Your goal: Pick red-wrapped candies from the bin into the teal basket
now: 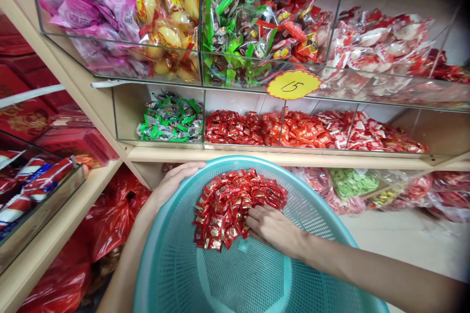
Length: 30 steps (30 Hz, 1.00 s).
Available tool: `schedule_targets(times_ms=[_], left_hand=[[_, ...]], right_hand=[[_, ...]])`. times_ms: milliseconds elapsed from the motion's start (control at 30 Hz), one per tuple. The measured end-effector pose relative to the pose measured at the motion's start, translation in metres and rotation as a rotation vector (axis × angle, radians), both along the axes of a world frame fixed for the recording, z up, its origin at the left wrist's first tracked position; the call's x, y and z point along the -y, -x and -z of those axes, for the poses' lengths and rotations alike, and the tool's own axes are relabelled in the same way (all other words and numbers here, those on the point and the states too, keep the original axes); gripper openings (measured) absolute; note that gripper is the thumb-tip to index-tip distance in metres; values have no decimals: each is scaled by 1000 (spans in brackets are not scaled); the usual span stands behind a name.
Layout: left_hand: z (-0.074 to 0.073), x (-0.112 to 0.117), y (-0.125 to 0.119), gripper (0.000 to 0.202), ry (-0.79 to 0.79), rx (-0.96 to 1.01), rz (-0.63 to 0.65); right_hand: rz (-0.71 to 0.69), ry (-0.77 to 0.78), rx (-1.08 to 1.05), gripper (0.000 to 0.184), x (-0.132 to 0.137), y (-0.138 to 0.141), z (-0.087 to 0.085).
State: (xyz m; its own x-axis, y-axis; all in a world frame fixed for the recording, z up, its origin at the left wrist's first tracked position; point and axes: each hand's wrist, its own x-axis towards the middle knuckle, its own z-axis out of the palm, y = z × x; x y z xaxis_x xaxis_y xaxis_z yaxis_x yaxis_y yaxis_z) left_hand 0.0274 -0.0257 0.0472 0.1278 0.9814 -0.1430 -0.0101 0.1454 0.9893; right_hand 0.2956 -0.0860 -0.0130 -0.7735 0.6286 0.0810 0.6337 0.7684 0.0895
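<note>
A large teal plastic basket with perforated walls is tilted in front of the lower shelf. Inside, a heap of small red-wrapped candies with gold print lies against the far side. My left hand grips the basket's far-left rim, its fingers over the edge. Down in the basket, my right hand is at the right side of the heap with its fingers curled into the candies. The fingertips are hidden among the wrappers.
Clear bins above hold purple packets, yellow sweets and green-wrapped sweets. A yellow price tag hangs on the bin edge. Red candies fill the lower bins. Red plastic bags lie lower left; bagged sweets sit under the shelf.
</note>
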Motion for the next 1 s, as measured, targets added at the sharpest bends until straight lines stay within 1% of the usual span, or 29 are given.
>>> schedule_targets(times_ms=[67,133,200,267,333,400,467,500,533,567,633,700,767,833,1000], left_hand=[[-2,1,-1,25,-1,-2,-15],[-4,2,-2,25,19,-2,-34],[-4,1,-2,25,51,13,-41],[-2,0,-1,26,63,36,-32],[1,-2,0,25,51,51,-14],[3,-3,1,25,54,56,-5],[5,-3,2,28,82,61,-6],[5,-3,2,30,100,66,-12],[5,-3,2,31,114,73,-20],[5,-3,2,32,119,82,-26],[5,-2,2,32,113,101,-20],[4,-2,3,31,108,111,6],[5,-3,5,33,119,108,24],[7,-4,5,36,127,102,24],[13,-8,3,38,119,110,-32]], right_hand=[[-3,-4,-2,11,1,-1,1],[-13,2,-17,18,2,-2,-3],[-16,6,-29,29,-2,-3,-16],[1,4,-52,34,-14,-3,-39],[40,-6,-116,36,-36,-2,-68],[98,-29,-243,32,-68,1,-96],[181,-34,-347,22,-105,3,-115],[223,-31,-371,17,-124,5,-120],[278,-10,-376,14,-141,7,-122],[343,42,-373,13,-156,9,-121],[454,146,-362,13,-180,14,-114],[516,204,-354,14,-195,19,-104],[535,227,-351,17,-203,22,-95],[544,265,-351,22,-206,24,-90],[543,341,-364,24,-207,24,-89]])
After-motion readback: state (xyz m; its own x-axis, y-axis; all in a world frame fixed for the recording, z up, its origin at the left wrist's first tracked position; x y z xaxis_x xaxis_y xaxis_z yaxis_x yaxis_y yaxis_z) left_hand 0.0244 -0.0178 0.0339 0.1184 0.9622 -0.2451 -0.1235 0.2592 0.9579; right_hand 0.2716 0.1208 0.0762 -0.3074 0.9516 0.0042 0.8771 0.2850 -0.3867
